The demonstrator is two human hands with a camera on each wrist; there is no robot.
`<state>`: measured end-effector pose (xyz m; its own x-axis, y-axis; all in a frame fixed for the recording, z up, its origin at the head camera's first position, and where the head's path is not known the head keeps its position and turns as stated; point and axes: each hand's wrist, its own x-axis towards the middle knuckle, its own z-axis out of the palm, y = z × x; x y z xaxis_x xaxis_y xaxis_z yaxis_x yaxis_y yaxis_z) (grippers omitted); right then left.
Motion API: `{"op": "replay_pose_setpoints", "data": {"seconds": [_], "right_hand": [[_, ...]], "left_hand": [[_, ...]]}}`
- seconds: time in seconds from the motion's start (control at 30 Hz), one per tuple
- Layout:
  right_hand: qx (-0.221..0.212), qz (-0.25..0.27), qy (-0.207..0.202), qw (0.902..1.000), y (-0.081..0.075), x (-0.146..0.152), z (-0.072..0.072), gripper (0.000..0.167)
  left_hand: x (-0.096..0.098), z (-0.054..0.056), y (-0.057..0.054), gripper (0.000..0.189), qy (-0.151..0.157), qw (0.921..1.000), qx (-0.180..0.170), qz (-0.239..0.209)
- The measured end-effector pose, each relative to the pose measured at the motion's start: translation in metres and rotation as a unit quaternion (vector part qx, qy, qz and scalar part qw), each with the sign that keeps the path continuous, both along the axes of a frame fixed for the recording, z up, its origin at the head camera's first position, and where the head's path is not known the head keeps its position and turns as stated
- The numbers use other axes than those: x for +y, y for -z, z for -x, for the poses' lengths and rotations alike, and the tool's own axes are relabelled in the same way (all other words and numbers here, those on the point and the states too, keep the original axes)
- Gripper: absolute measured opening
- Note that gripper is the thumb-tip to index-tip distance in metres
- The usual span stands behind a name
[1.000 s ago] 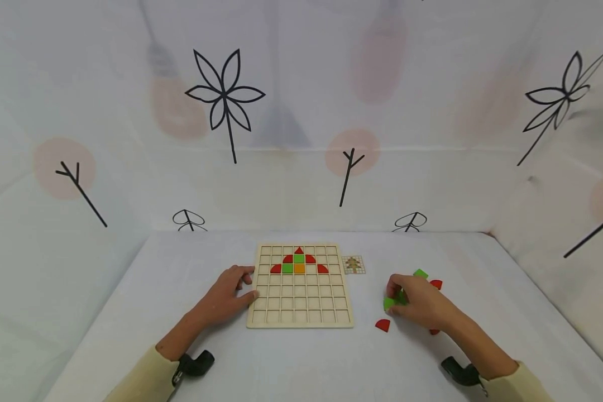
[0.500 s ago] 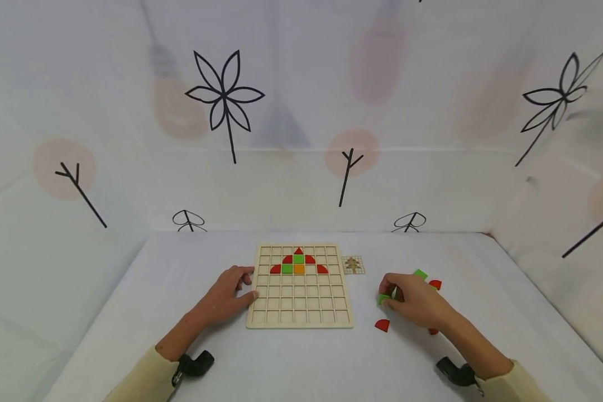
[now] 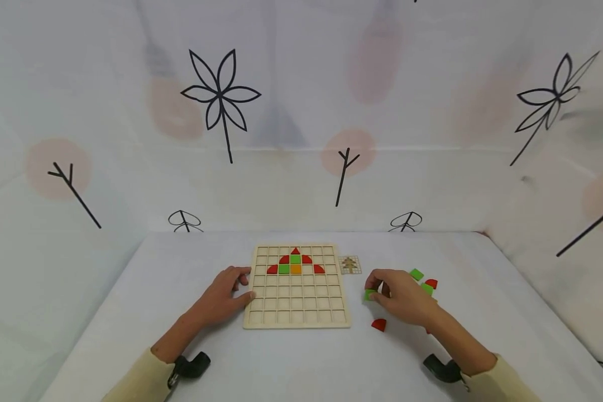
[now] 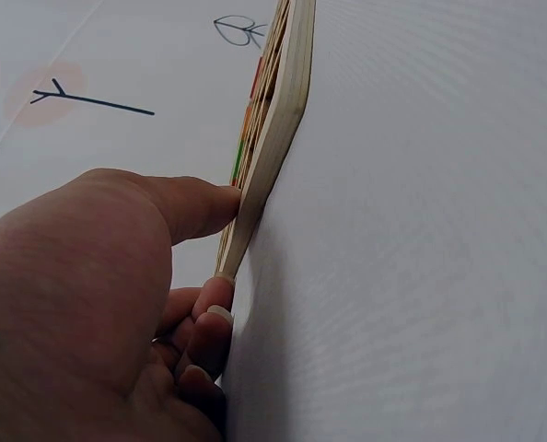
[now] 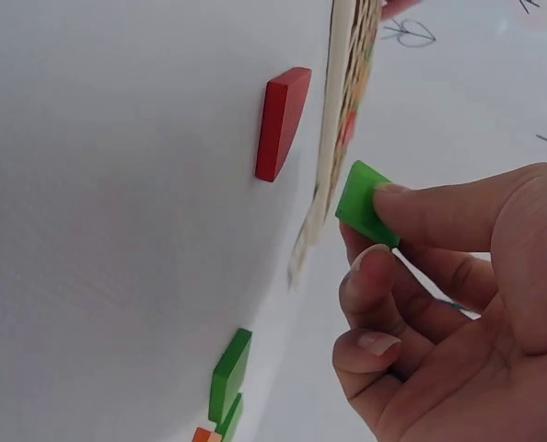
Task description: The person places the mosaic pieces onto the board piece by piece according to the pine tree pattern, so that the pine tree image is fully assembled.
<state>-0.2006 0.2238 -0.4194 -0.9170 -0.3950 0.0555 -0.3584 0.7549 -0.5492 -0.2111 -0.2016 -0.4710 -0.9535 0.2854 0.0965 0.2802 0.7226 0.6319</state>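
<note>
White desk (image 3: 296, 363), wall drawings (image 3: 220, 94) at twelve o'clock. The left hand (image 3: 225, 296), relaxed, rests its thumb on a gridded board (image 3: 296, 327) at its nine o'clock edge. At three o'clock from that board, the right hand (image 3: 402, 297) pinches a green square (image 3: 369, 295): a transfer step, it seems. Next probably calls for ten o'clock, toward the cell between the orange square (image 3: 296, 269) and red quarter-circle (image 3: 319, 269).

The head view looks forward and down from above, far enough back to hold the tabletop (image 3: 301, 363), left hand (image 3: 226, 296), right hand (image 3: 404, 296) and printed backdrop (image 3: 281, 190). Each wrist view sits low and close behind its hand, tipped sideways. All three share the board (image 3: 303, 304); head and right wrist share the loose red tile (image 3: 379, 324).
</note>
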Motion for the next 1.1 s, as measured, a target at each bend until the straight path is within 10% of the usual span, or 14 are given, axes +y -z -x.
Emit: {"op": "replay_pose_setpoints", "data": {"seconds": [1.1], "right_hand": [[0.012, 0.044, -0.024, 0.9987, -0.003, -0.061, 0.032, 0.012]], "left_hand": [[-0.005, 0.001, 0.003, 0.058, 0.016, 0.9998, 0.008, -0.01]]}}
